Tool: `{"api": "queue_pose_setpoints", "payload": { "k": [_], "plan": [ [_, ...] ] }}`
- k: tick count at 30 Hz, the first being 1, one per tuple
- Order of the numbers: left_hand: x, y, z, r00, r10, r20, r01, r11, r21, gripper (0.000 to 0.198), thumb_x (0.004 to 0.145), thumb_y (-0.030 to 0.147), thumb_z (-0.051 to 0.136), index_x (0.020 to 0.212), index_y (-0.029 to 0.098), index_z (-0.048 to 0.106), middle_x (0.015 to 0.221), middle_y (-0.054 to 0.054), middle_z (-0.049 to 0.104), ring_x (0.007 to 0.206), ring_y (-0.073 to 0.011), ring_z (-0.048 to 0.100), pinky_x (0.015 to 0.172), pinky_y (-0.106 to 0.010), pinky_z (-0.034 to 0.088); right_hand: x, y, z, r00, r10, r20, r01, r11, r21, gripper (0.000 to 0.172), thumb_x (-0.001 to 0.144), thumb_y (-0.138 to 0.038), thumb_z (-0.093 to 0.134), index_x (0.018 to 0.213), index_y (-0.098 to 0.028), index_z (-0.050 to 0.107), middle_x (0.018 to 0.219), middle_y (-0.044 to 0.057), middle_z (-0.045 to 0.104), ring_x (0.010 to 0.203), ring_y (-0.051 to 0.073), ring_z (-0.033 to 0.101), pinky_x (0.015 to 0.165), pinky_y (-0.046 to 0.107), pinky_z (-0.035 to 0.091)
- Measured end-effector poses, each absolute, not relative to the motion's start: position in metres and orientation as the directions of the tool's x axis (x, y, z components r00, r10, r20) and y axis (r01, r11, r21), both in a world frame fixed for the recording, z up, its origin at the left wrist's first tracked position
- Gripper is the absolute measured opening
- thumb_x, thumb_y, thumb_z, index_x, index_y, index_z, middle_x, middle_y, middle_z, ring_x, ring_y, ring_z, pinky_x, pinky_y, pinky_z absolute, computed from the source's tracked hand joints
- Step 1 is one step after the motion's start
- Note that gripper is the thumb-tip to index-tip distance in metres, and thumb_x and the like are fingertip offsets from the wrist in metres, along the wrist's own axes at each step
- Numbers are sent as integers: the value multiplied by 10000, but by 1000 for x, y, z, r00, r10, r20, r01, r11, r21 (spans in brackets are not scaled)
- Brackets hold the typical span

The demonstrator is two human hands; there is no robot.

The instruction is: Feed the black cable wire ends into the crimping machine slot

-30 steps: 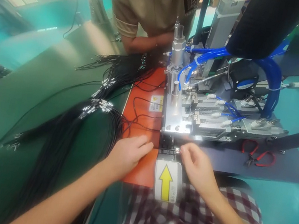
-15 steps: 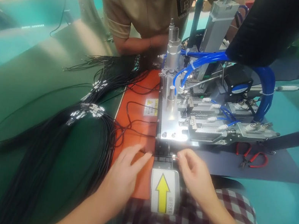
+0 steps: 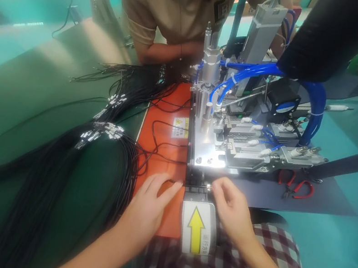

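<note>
A thin black cable (image 3: 194, 186) runs crosswise over the dark fixture at the near end of the machine. My left hand (image 3: 147, 204) rests over the orange plate (image 3: 168, 215), its thumb and fingers closing on the cable to the left of the fixture. At the other side, my right hand (image 3: 233, 210) pinches the cable's end beside a small shiny metal tip (image 3: 209, 187); the fingertips partly hide it. Just below the cable is a rounded cover (image 3: 196, 229) bearing a yellow arrow.
A metal machine (image 3: 210, 151) with blue air tubes (image 3: 252, 70) stands beyond my hands. Bundled black cables (image 3: 54, 172) with metal ends lie left on the green table (image 3: 13, 109). Red-handled pliers (image 3: 294, 186) lie right. Another person (image 3: 182, 14) leans in opposite.
The view has shifted slightly. Both hands keep nearly the same position on the cable, and the cable has not visibly moved in the fixture.
</note>
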State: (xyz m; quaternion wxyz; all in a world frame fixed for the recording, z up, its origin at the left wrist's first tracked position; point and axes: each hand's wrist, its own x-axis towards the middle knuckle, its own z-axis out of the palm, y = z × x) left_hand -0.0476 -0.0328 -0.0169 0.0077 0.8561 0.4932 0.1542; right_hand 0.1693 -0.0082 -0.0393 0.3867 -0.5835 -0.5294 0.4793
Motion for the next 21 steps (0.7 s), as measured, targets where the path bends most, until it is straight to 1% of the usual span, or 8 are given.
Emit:
{"api": "queue_pose_setpoints", "payload": {
  "k": [3, 6, 10, 13, 17, 21],
  "plan": [
    [-47, -34, -17, 454, 853, 259, 851, -501, 158, 559, 794, -57, 356, 1244, 188, 576, 1184, -135, 524, 1105, -246, 516, 883, -415, 549, 171, -9, -43, -20, 982, -187, 204, -179, -963, 351, 875, -476, 500, 652, -213, 437, 583, -48, 384, 541, 123, 373, 510, 246, 325],
    [-47, -35, -18, 435, 864, 254, 859, -483, 172, 596, 781, -64, 346, 1253, 222, 574, 1182, -118, 539, 1107, -240, 524, 875, -415, 555, 180, -14, -50, -18, 968, -252, 138, -247, -959, 407, 888, -551, 441, 659, -215, 426, 558, -57, 383, 485, 109, 346, 449, 230, 308],
    [-47, -36, -18, 435, 865, 249, 856, -483, 183, 605, 775, -62, 347, 1257, 223, 575, 1182, -112, 563, 1105, -239, 533, 886, -418, 551, 199, -32, -61, 56, 949, -310, 87, -314, -945, 442, 852, -612, 473, 653, -222, 415, 564, -56, 385, 480, 108, 343, 431, 221, 321],
    [-47, -36, -19, 430, 859, 277, 849, -489, 200, 593, 785, -52, 339, 1266, 210, 564, 1172, -108, 588, 1105, -238, 540, 913, -430, 539, 211, -50, -72, 78, 932, -354, 65, -359, -931, 450, 811, -635, 522, 646, -225, 436, 557, -55, 378, 471, 110, 333, 414, 226, 322],
    [-47, -38, -21, 404, 865, 297, 835, -481, 266, 553, 808, -33, 334, 1284, 173, 526, 1201, -107, 609, 1132, -235, 547, 950, -438, 525, 224, -71, -89, 93, 909, -406, 47, -412, -910, 457, 764, -650, 565, 637, -223, 466, 549, -54, 368, 467, 110, 327, 399, 226, 320],
    [-47, -42, -19, 397, 871, 288, 840, -472, 267, 487, 826, -14, 343, 1232, 155, 554, 1204, -111, 615, 1140, -234, 557, 959, -432, 523, 231, -89, -100, 92, 887, -453, 31, -457, -889, 474, 730, -679, 572, 633, -232, 449, 549, -57, 351, 469, 116, 314, 404, 236, 311]
  ]
}}
